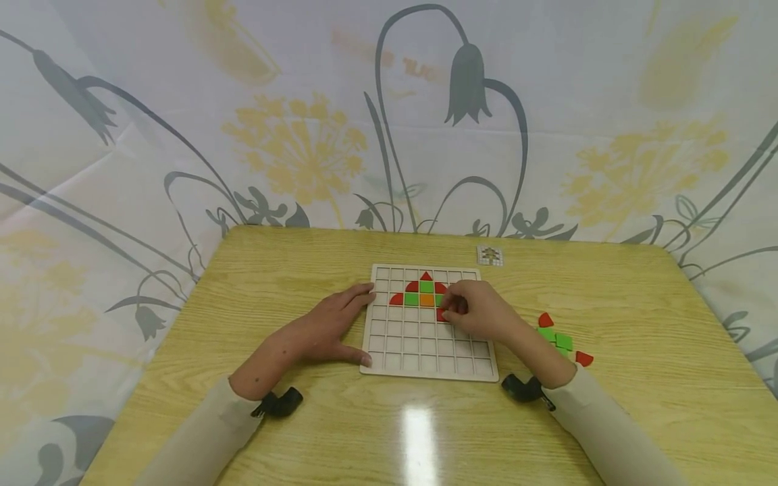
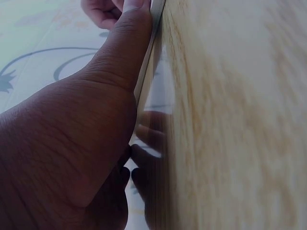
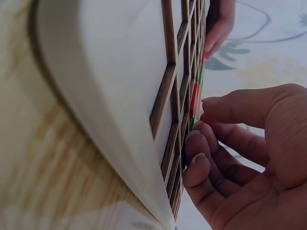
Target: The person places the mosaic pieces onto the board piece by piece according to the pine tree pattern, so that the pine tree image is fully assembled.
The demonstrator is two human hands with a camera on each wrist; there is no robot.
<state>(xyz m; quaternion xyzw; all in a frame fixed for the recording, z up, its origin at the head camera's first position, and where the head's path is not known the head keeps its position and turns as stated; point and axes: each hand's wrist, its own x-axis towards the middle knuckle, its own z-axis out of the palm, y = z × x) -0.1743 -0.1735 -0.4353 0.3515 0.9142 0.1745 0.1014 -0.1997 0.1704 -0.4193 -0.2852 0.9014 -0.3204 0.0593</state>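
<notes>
A pale wooden grid board [image 1: 395,344] lies on the table, with red, green and orange tiles set in its upper cells. My left hand [image 1: 325,327] rests at the board's left side, its fingers and thumb spread and touching the edge. My right hand [image 1: 483,310] is over the right half of the board with curled fingers. In the right wrist view, its thumb and index finger pinch a small red tile [image 3: 205,118], mostly hidden by the fingertips. Just beside the thumb, a red tile [image 1: 442,315] lies in a cell under the green one. An orange tile [image 1: 427,300] sits at the pattern's middle.
Right of the board, partly behind my right forearm, lie loose green tiles [image 1: 564,341] and red tiles [image 1: 545,319]. A small pattern card [image 1: 489,256] lies beyond the board's far right corner. A flower-printed curtain [image 1: 419,155] stands behind the table [image 1: 292,263].
</notes>
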